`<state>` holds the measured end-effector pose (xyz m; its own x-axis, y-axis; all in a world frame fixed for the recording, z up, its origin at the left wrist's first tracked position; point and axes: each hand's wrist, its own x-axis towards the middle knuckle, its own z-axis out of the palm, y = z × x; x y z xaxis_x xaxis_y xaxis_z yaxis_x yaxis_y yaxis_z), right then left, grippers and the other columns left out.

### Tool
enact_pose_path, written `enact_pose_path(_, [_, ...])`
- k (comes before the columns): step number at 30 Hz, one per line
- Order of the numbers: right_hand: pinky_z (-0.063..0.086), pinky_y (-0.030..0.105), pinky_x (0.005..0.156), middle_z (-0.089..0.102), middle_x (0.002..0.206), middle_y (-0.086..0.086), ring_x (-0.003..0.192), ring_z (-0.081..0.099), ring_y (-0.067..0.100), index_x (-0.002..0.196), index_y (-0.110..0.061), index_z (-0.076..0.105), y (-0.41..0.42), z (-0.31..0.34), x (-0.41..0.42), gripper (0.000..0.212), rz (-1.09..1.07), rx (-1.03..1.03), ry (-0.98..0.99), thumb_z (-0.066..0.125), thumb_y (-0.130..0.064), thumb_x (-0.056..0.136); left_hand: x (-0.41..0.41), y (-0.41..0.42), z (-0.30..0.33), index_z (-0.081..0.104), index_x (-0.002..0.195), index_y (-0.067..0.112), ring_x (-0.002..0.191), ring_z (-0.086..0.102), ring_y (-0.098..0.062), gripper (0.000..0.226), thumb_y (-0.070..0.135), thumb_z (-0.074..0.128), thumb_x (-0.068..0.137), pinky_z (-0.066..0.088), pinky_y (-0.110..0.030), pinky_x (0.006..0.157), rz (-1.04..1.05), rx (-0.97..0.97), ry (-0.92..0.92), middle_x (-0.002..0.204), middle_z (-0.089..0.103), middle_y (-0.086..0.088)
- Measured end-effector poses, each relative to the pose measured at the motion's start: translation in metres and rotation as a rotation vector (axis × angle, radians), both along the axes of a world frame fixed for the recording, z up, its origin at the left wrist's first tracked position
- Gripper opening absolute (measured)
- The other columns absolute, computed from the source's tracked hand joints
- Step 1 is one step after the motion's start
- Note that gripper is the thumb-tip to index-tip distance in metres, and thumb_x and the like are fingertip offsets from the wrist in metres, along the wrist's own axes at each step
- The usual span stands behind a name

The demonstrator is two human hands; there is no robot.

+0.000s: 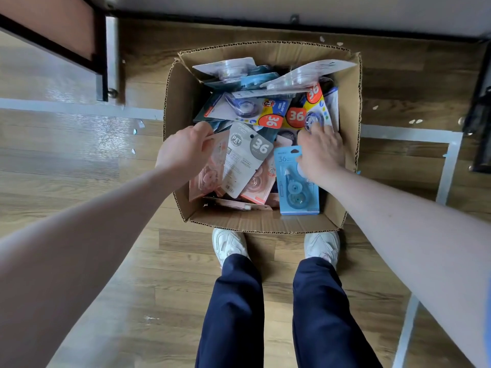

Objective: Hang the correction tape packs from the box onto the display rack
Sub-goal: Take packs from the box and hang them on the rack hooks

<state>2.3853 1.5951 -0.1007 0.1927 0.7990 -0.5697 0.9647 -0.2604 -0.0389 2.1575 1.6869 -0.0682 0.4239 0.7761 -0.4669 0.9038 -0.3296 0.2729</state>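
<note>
An open cardboard box (263, 221) stands on the floor in front of my feet, filled with several correction tape packs in pink, grey, blue and yellow. My left hand (183, 150) reaches in at the left and grips a pink pack (210, 168) by its top edge. My right hand (320, 152) is in the right side of the box; it holds a light blue pack (296, 187) under the palm while its fingertips touch a yellow pack marked 36 (305, 115). A grey pack marked 36 (247, 158) lies between the hands.
A wood-look floor with pale tape lines (449, 166) surrounds the box. A dark-framed cabinet or shelf corner (106, 57) stands at the back left, a black frame (478, 107) at the right edge, and a wall base runs along the top. My white shoes (228, 245) touch the box's near wall.
</note>
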Motion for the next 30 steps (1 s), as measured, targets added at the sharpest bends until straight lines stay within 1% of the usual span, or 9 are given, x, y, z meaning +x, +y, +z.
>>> enact_pose_path(3, [0.036, 0.035, 0.068, 0.06, 0.099, 0.013, 0.093, 0.055, 0.033, 0.103, -0.013, 0.048, -0.006, 0.008, 0.002, 0.016, -0.044, -0.049, 0.097, 0.056, -0.02, 0.091, 0.003, -0.004, 0.006, 0.053, 0.101, 0.009, 0.076, 0.054, -0.032, 0.019, 0.024, 0.043, 0.096, 0.041, -0.035, 0.058, 0.004, -0.007, 0.011, 0.097, 0.063, -0.013])
enact_pose_path(5, [0.034, 0.032, 0.062, 0.061, 0.093, 0.011, 0.087, 0.056, 0.032, 0.101, -0.014, 0.049, -0.01, 0.014, 0.005, 0.014, -0.068, -0.09, 0.168, 0.055, -0.023, 0.092, 0.006, -0.008, 0.011, 0.053, 0.101, 0.01, 0.074, 0.052, -0.029, 0.017, 0.023, 0.043, 0.096, 0.036, -0.032, 0.058, -0.006, -0.028, 0.018, 0.096, 0.062, -0.012])
enact_pose_path(10, [0.033, 0.031, 0.059, 0.058, 0.083, 0.008, 0.08, 0.054, 0.029, 0.09, -0.014, 0.058, -0.019, 0.041, 0.018, 0.009, 0.067, -0.13, 0.262, 0.053, -0.021, 0.093, 0.005, -0.013, 0.029, 0.056, 0.102, 0.012, 0.08, 0.056, -0.03, 0.016, 0.022, 0.046, 0.095, 0.037, -0.03, 0.059, -0.07, -0.076, 0.045, 0.096, 0.063, -0.008])
enact_pose_path(13, [0.029, 0.03, 0.057, 0.055, 0.081, 0.005, 0.078, 0.049, 0.027, 0.092, -0.019, 0.062, -0.02, 0.065, 0.03, 0.014, 0.012, -0.078, 0.286, 0.049, -0.024, 0.095, 0.0, -0.01, 0.047, 0.057, 0.097, 0.014, 0.08, 0.058, -0.03, 0.012, 0.024, 0.051, 0.093, 0.046, -0.034, 0.061, -0.085, -0.098, 0.071, 0.095, 0.064, -0.007])
enact_pose_path(16, [0.034, 0.03, 0.058, 0.06, 0.084, 0.005, 0.081, 0.053, 0.027, 0.095, -0.017, 0.064, -0.014, 0.092, 0.041, 0.02, 0.001, -0.017, 0.253, 0.047, -0.027, 0.096, -0.005, -0.004, 0.071, 0.057, 0.094, 0.015, 0.078, 0.06, -0.03, 0.012, 0.026, 0.054, 0.091, 0.052, -0.04, 0.067, -0.062, -0.11, 0.052, 0.09, 0.065, -0.007])
enact_pose_path(18, [0.038, 0.031, 0.062, 0.063, 0.088, 0.007, 0.088, 0.056, 0.029, 0.096, -0.017, 0.064, -0.009, 0.111, 0.046, 0.021, 0.01, 0.006, 0.219, 0.046, -0.028, 0.096, -0.006, 0.001, 0.089, 0.058, 0.092, 0.015, 0.078, 0.06, -0.03, 0.012, 0.027, 0.055, 0.09, 0.052, -0.04, 0.067, -0.035, -0.096, 0.027, 0.088, 0.066, -0.006])
enact_pose_path(24, [0.03, 0.029, 0.061, 0.059, 0.08, 0.003, 0.084, 0.057, 0.028, 0.086, -0.018, 0.061, 0.015, 0.171, 0.051, 0.019, 0.044, 0.179, 0.162, 0.047, -0.026, 0.096, -0.003, 0.017, 0.145, 0.059, 0.092, 0.018, 0.075, 0.058, -0.025, 0.008, 0.025, 0.055, 0.09, 0.048, -0.033, 0.062, -0.054, -0.022, -0.004, 0.087, 0.065, -0.001])
enact_pose_path(28, [0.033, 0.027, 0.062, 0.064, 0.092, 0.003, 0.084, 0.055, 0.023, 0.096, -0.02, 0.063, 0.03, 0.218, 0.046, 0.021, 0.069, 0.212, 0.157, 0.044, -0.027, 0.097, 0.002, 0.023, 0.187, 0.061, 0.096, 0.019, 0.075, 0.058, -0.022, 0.011, 0.026, 0.055, 0.091, 0.046, -0.029, 0.06, -0.076, 0.027, -0.019, 0.089, 0.066, 0.0])
enact_pose_path(30, [0.032, 0.028, 0.062, 0.064, 0.094, 0.003, 0.082, 0.052, 0.022, 0.093, -0.02, 0.062, 0.036, 0.243, 0.045, 0.021, 0.084, 0.24, 0.155, 0.043, -0.027, 0.098, 0.005, 0.027, 0.209, 0.061, 0.097, 0.019, 0.078, 0.06, -0.022, 0.012, 0.027, 0.055, 0.091, 0.048, -0.03, 0.063, -0.082, 0.051, -0.029, 0.09, 0.066, 0.0])
